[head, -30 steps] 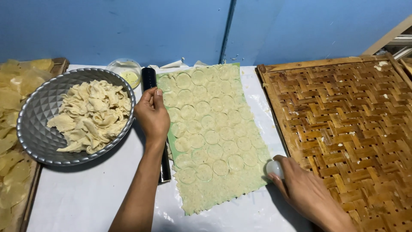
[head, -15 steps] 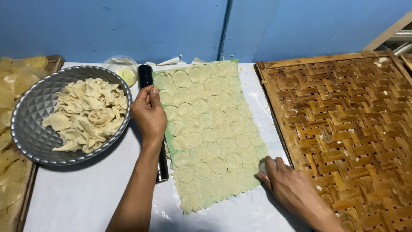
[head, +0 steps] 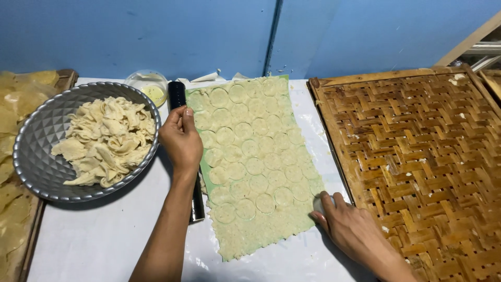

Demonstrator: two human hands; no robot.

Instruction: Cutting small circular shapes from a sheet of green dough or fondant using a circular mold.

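Since the earlier frame the right hand (head: 348, 223) has stayed at the dough sheet's (head: 255, 162) lower right edge, fingers closed on a small round cutter (head: 319, 202). The left hand (head: 181, 137), fingers loosely curled, rests on the black rolling pin (head: 177, 95) along the sheet's left edge, beside the metal bowl (head: 42, 156) on the bench (head: 104, 235).

— The dough sheet (head: 255, 167) looks matt and floury, its lower edge crumbly. The bowl (head: 39, 151)?

— Shiny metal with a faceted, embossed wall; the dough scraps (head: 104, 138) in it are dull and wrinkled.

— And the tray (head: 417, 156)?

— Woven bamboo strips, rough, in a wooden frame. The black rolling pin (head: 177, 94) is glossy, perhaps plastic. The table cover (head: 104, 235) is smooth white sheeting.
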